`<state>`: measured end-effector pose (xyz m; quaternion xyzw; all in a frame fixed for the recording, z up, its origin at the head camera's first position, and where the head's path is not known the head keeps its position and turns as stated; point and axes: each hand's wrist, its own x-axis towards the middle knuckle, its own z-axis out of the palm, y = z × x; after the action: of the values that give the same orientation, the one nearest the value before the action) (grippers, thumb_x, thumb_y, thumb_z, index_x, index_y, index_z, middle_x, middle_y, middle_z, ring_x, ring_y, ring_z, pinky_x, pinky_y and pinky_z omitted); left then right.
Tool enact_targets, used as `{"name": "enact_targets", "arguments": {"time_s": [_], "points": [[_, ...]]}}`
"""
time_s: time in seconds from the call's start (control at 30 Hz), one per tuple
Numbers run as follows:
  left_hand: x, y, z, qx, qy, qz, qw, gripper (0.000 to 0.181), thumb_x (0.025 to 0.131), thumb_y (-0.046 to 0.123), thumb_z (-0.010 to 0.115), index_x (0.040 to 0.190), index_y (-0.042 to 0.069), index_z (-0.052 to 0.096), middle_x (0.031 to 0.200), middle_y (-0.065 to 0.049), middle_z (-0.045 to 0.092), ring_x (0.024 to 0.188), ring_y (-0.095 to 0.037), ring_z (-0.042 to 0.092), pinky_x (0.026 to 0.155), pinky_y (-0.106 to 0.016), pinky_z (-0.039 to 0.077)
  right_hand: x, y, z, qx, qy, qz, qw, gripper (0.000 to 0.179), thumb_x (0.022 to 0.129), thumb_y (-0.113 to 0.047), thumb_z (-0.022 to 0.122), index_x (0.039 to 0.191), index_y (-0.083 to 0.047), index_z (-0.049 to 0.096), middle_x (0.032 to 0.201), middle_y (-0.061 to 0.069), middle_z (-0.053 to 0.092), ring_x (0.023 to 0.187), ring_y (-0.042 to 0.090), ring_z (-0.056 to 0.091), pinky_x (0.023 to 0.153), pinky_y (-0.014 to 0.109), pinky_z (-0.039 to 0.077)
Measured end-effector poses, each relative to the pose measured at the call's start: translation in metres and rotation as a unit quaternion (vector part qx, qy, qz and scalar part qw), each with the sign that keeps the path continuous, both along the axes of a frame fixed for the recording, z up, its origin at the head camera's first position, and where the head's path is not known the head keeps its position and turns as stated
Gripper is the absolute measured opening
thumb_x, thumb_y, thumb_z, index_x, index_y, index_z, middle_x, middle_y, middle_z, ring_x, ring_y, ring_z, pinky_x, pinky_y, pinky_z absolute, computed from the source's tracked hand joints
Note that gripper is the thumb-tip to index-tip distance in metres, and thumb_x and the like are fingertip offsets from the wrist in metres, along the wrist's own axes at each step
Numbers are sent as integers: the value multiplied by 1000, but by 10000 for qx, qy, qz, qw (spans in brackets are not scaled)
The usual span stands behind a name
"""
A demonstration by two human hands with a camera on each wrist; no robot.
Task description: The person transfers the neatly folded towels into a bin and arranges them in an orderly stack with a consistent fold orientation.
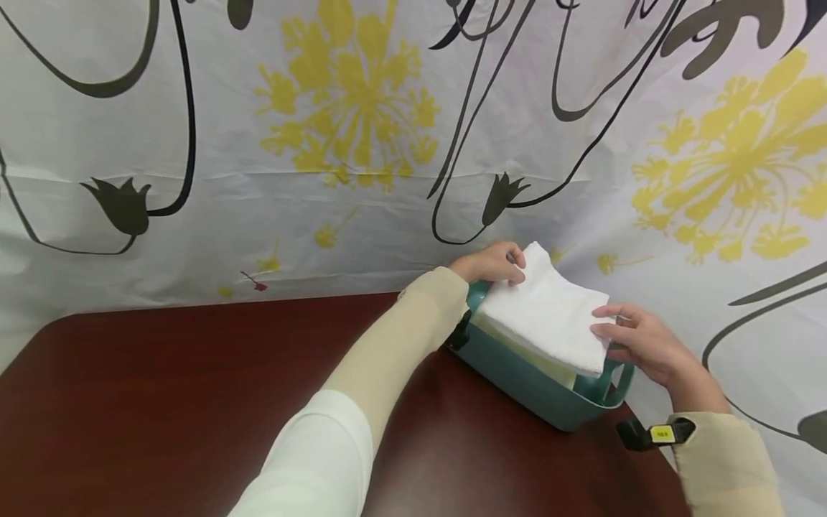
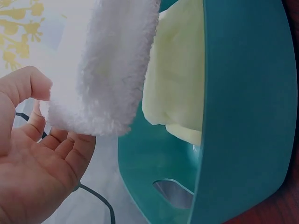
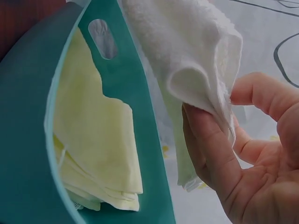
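Observation:
A folded white towel (image 1: 549,309) with a fluffy surface is held above a teal bin (image 1: 530,388). My left hand (image 1: 494,263) pinches its far left end; in the left wrist view the thumb lies on one side and the fingers on the other. At the opposite end my right hand (image 1: 646,345) grips the towel between thumb and fingers, where a rolled fold shows in the right wrist view. Inside the bin stands folded pale yellow cloth (image 3: 93,140), partly covered by the towel in the head view. Another pale strip (image 3: 184,158) hangs behind the towel, its kind unclear.
The bin stands on a dark red-brown table (image 1: 194,402), near its right edge. Its end walls have a cut-out handle (image 2: 175,192). A white curtain (image 1: 213,237) with yellow and grey flower prints hangs right behind the table.

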<state>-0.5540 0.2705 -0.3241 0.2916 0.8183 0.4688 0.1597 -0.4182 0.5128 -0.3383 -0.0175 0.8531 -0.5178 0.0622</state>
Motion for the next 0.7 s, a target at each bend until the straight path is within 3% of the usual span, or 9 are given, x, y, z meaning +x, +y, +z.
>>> {"name": "enact_targets", "arguments": {"time_s": [0.17,0.37,0.57,0.7], "points": [[-2,4,-4,-64,-36,-31,10000,13,81,4,57,93,7,51,88,-7,47,69,-16,42,56,-25,36,-4,3,-5,188,-109,-93,9997,32,93,-21,54,116,0,46,96,-1,52,76,10,60,67,31,52],[-13,9,-9,-335,-26,-43,9994,13,82,4,55,94,7,51,88,-6,47,71,-17,42,58,-24,35,-11,3,-7,-22,-377,-137,9992,30,92,-21,56,114,-1,48,91,-1,55,74,10,61,66,30,52],[-20,11,-12,-499,-144,-141,9985,13,84,5,55,96,6,51,84,-6,47,57,-13,35,53,-24,32,-21,0,-7,-3,-786,-182,9967,48,92,-24,56,123,7,38,92,2,55,76,11,61,68,29,52],[-26,12,-14,-590,-202,-190,9979,14,83,4,54,97,5,51,85,-6,47,58,-13,36,53,-23,33,-31,-1,-4,95,-1034,-239,9943,54,92,-26,56,126,9,34,92,2,55,76,10,61,69,28,52]]}}
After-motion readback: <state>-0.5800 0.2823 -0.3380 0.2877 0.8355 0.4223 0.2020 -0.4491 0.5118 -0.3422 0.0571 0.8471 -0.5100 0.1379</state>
